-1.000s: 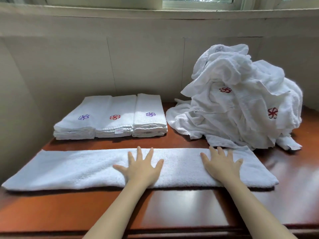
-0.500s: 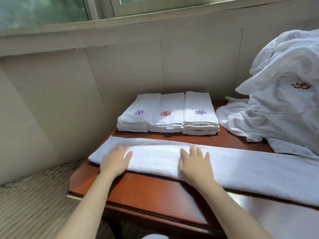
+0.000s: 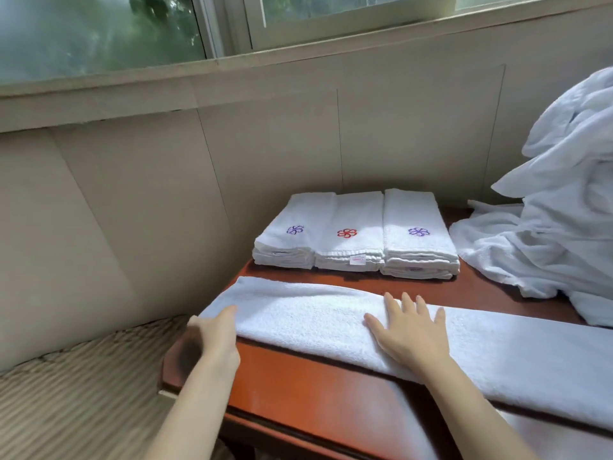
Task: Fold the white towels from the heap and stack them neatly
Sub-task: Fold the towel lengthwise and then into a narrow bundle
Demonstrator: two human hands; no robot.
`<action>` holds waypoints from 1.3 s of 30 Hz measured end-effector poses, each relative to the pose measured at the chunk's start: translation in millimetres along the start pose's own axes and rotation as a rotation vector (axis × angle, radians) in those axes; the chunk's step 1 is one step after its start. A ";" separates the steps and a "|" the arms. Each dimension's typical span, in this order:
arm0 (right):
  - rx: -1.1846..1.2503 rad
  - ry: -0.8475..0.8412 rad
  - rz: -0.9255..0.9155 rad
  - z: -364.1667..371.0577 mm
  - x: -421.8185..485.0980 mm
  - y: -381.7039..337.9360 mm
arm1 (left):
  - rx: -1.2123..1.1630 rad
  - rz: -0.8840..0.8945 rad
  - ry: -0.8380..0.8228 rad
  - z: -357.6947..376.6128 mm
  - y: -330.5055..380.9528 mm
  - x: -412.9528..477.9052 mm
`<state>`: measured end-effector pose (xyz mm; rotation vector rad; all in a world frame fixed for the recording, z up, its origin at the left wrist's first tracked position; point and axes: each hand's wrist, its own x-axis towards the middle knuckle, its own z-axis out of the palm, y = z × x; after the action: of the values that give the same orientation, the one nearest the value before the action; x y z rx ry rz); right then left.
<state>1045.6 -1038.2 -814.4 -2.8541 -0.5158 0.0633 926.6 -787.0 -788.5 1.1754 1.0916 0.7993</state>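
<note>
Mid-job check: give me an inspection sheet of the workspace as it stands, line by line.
Surface: glossy red-brown wooden table.
Job's things: long towel folded into a strip across the front; three folded piles side by side at the back, with purple, red and purple flower marks on top; heap of unfolded towels at the right.
Clutter: nothing seen.
Grippers: left hand at the strip's left end, thumb on top, fingers blurred; right hand flat on the strip, fingers spread.
Cables: nothing seen.
Surroundings: panelled wall behind, window above it, woven cushion left of the table.
</note>
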 end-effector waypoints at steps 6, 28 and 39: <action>0.014 0.021 -0.026 -0.7 1.2 -1.3 | -0.274 -0.253 -0.051 15.8 18.8 3.8; 1.454 -0.273 0.312 -58.4 -27.0 81.2 | 0.919 0.791 -0.586 61.5 12.9 -112.6; 1.210 0.018 0.232 -54.3 -31.9 66.5 | 1.091 0.543 -0.579 59.9 -29.2 -113.5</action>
<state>1042.9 -1122.1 -777.8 -1.6992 -0.0562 0.2788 947.5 -917.0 -788.6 2.5027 0.6773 0.1383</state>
